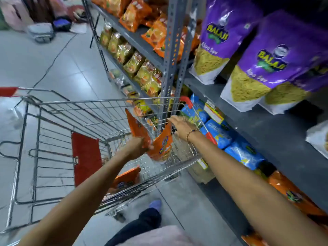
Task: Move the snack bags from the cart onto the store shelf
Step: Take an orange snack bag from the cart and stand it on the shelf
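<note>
While the left hand [137, 148] pinches two glossy orange snack bags [160, 145] — crumpled, cart-high — the right hand [181, 126] reaches open.

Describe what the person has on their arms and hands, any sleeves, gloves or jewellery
Both forearms are bare, with no sleeves reaching them and no gloves. The right hand has a thin beaded bracelet at the wrist, with small orange and dark beads. The left hand shows nothing at the wrist, and motion blur hides any rings.
</note>
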Tool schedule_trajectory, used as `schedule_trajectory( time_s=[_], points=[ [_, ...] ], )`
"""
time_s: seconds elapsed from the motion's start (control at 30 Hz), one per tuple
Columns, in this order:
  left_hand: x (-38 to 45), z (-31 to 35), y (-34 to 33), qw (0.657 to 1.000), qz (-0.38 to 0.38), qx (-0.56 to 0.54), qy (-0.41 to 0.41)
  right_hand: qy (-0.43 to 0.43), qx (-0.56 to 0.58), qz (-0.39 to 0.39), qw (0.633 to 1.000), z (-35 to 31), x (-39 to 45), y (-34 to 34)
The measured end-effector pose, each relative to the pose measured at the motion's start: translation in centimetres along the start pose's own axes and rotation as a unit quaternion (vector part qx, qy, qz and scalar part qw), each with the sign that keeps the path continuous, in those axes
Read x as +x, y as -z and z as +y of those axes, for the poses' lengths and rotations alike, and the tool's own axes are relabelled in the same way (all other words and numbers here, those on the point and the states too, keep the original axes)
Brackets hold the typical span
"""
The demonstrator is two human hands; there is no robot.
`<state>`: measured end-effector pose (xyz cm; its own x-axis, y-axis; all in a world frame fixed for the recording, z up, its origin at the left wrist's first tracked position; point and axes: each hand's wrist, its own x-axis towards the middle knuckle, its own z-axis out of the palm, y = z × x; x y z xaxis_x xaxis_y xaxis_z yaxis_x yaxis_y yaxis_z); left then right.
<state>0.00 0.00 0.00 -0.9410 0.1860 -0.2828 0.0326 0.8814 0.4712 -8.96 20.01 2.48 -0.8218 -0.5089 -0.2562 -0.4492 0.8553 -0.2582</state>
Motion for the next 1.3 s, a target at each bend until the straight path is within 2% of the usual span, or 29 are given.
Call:
schedule_trajectory(
  time_s=[0.1, 0.23, 0.33, 0.5, 0.67, 0.8, 0.97, 1.07, 1.17, 1.3],
  points=[
    [0.9, -0.3, -0.9, 0.999, -0.035, 0.016, 0.008, 0.000, -0.034, -0.053, 0.998, 0.0, 2.0, 0.8],
    [1.1, 0.2, -1.0, 0.998, -0.026, 0.061, 0.020, -0.023, -0.071, -0.057, 0.996, 0.8, 4.2, 0.2],
    [1.0, 0.9, -1.1, 0.997, -0.022, 0.075, 0.027, -0.055, -0.062, -0.028, 0.996, 1.4, 4.8, 0.1],
    [2.2, 0.5, 0.6, 0.997, 0.047, 0.038, 0.043, -0.086, -0.025, 0.007, 0.996, 3.6, 3.7, 0.9],
    [2.3, 4.2, 5.8, 0.981, 0.175, -0.063, 0.047, -0.123, 0.105, 0.145, 0.976, 4.4, -1.4, 4.8],
    [1.9, 8.3, 8.8, 0.941, 0.242, -0.235, 0.009, -0.126, 0.217, 0.297, 0.921, 4.6, -7.0, 8.8],
    [1.3, 16.3, 12.1, 0.869, 0.301, -0.371, -0.128, -0.124, 0.225, 0.481, 0.838, 3.6, -14.7, 13.7],
    [2.1, 21.2, 13.6, 0.860, 0.283, -0.382, -0.185, -0.137, 0.234, 0.564, 0.780, 4.3, -18.9, 16.0],
    [3.5, 26.2, 13.6, 0.856, 0.247, -0.391, -0.229, -0.170, 0.280, 0.614, 0.718, 5.8, -22.9, 17.4],
    [3.7, 32.7, 11.6, 0.839, 0.165, -0.444, -0.267, -0.205, 0.324, 0.671, 0.635, 8.6, -28.4, 17.7]
  ],
)
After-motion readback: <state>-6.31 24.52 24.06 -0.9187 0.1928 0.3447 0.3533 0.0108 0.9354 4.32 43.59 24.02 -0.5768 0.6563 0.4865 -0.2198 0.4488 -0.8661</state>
